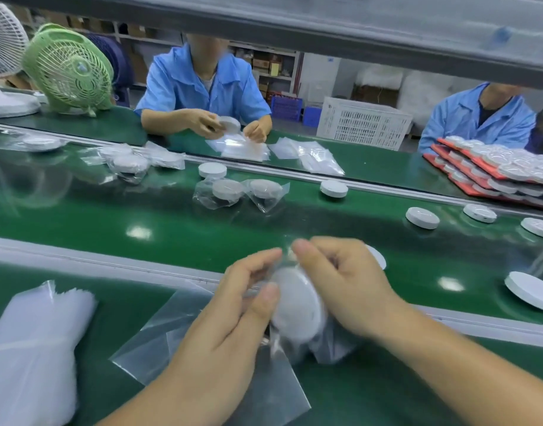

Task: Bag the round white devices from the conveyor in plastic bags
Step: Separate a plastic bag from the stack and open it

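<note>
Round white device [297, 305] is up on its edge, tilted, inside a clear plastic bag [331, 345], held over the near bench right beside the near edge of the conveyor [110, 219]. The left hand [233, 305] is clamped on the bag, thumb pressed to the device's face through the film and fingers curled at the bag's mouth. The right hand [343, 281] curls in from the other side, fingertips pinching the plastic right next to the left fingertips. Both are smeared by blur.

Under the hands a loose bag [159, 330] lies flat on the bench, and a stack of bags [33, 348] sits toward the bench's left end.

Out on the belt there's a bare device [532, 290] near the right edge, more further up, and two bagged devices [227, 190] side by side mid-belt.

On the far side a worker in blue [199, 84] holds another device. Red trays [479, 170] loaded with devices sit at the far right corner and a green fan [69, 67] at the far left.
</note>
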A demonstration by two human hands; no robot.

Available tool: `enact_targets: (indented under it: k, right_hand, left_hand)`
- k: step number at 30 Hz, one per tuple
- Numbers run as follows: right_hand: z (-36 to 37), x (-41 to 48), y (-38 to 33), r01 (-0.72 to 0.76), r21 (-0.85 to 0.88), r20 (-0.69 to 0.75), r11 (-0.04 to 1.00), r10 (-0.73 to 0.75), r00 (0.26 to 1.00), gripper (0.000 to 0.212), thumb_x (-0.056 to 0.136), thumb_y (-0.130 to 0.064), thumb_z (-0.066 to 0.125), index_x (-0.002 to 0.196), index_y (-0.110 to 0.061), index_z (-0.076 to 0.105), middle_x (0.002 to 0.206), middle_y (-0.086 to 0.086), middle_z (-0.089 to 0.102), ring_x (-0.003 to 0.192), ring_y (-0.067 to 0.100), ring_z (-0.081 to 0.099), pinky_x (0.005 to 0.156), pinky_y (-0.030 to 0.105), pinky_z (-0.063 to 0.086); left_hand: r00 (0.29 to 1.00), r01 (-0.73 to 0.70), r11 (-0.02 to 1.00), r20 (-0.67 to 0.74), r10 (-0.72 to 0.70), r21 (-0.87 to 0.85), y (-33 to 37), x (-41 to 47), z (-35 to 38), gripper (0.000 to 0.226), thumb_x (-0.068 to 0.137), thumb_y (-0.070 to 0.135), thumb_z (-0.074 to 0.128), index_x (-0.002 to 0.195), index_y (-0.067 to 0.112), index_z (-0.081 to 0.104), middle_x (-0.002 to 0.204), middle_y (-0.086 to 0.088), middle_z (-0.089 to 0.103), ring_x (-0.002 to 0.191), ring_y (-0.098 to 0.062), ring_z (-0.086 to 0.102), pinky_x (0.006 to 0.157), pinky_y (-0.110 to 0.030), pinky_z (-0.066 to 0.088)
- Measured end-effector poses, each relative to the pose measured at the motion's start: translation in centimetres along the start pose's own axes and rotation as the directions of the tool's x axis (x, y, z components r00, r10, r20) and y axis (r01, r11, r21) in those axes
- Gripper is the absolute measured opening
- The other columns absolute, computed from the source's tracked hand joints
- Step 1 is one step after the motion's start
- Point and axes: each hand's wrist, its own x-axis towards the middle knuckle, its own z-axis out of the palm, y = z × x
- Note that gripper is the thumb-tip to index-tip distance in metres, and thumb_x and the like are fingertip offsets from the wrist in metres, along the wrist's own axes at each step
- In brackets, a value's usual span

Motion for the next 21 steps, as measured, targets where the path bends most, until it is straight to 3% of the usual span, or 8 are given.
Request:
enact_targets:
  k: [2,5,7,11,14,17,19,21]
  right_hand:
    - [-0.5,3.2,2.0,-0.124,-0.031,-0.116,0.992,0.12,0.986,0.057,0.099,-0.053,0.05,0.067,-0.005,0.052,0.057,0.004,0.05,0.055,0.013,0.045,0.057,0.031,0.038]
    - [-2.4,9.5,6.3,-0.384,0.021,-0.346,0.923,0.367,0.863,0.051,0.106,-0.049,0.047,0.087,-0.006,0.067,0.085,0.014,0.071,0.069,0.024,0.061,0.068,0.036,0.048]
    - [-3.6,13.4,8.9,-0.504,0.003,-0.371,0.864,0.469,0.801,0.044,0.105,-0.044,0.049,0.096,-0.007,0.07,0.099,0.013,0.073,0.075,0.024,0.062,0.075,0.04,0.052]
    - [-3.1,16.2,12.5,-0.667,-0.296,-0.262,0.683,0.614,0.745,0.032,0.101,-0.037,0.056,0.089,-0.009,0.063,0.076,0.005,0.062,0.063,0.021,0.058,0.06,0.032,0.047]
    - [-1.3,15.1,12.5,-0.612,-0.406,-0.149,0.679,0.611,0.777,0.035,0.105,-0.044,0.048,0.099,-0.014,0.065,0.069,0.004,0.057,0.056,0.017,0.05,0.052,0.028,0.037]
    - [-0.5,11.7,10.8,-0.404,-0.513,0.001,0.757,0.471,0.882,0.058,0.096,-0.071,0.031,0.136,-0.037,0.056,0.109,0.001,0.07,0.093,0.023,0.064,0.083,0.036,0.052]
    - [-1.1,8.0,10.3,-0.197,-0.756,0.065,0.624,0.371,0.926,0.074,0.086,-0.084,0.021,0.143,-0.044,0.048,0.139,-0.005,0.061,0.123,0.027,0.058,0.1,0.048,0.048]
    - [-2.4,4.7,9.7,-0.066,-0.864,0.09,0.499,0.282,0.955,0.068,0.084,-0.082,0.022,0.134,-0.045,0.048,0.134,-0.009,0.057,0.114,0.023,0.06,0.085,0.041,0.049]
  left_hand:
    - [0.996,-0.069,0.949,0.066,0.051,0.308,-0.6,0.3,-1.4,0.042,0.093,0.064,0.041,0.134,0.065,0.035,0.141,0.04,0.038,0.134,0.016,0.033,0.099,-0.016,0.034]
    - [0.933,-0.354,0.623,0.308,0.185,0.697,-1.6,0.8,-2.8,0.03,0.091,0.06,0.048,0.118,0.053,0.057,0.127,0.032,0.048,0.12,0.006,0.047,0.096,-0.024,0.042]
    - [0.886,-0.431,0.563,0.447,0.12,0.705,-1.9,1.0,-3.0,0.018,0.084,0.06,0.059,0.095,0.05,0.069,0.101,0.033,0.061,0.099,0.005,0.056,0.082,-0.028,0.054]
    - [0.862,-0.427,0.623,0.504,0.061,0.656,-2.4,1.0,-3.0,0.023,0.082,0.068,0.055,0.087,0.055,0.073,0.092,0.038,0.065,0.09,0.009,0.061,0.072,-0.025,0.058]
    - [0.836,-0.466,0.59,0.546,0.051,0.659,-2.2,1.1,-3.2,0.032,0.088,0.071,0.042,0.099,0.059,0.069,0.103,0.039,0.066,0.098,0.008,0.064,0.075,-0.025,0.059]
    - [0.817,-0.517,0.516,0.573,0.062,0.683,-2.4,0.9,-3.4,0.035,0.09,0.075,0.032,0.107,0.066,0.062,0.117,0.038,0.063,0.116,0.006,0.06,0.094,-0.023,0.052]
    - [0.816,-0.511,0.537,0.576,0.057,0.671,-2.5,0.7,-3.3,0.03,0.089,0.074,0.037,0.099,0.067,0.064,0.122,0.037,0.062,0.122,0.001,0.059,0.095,-0.024,0.049]
    - [0.827,-0.479,0.6,0.558,0.064,0.641,-2.5,0.4,-3.1,0.024,0.089,0.071,0.045,0.094,0.064,0.068,0.126,0.038,0.059,0.128,0.002,0.053,0.098,-0.027,0.048]
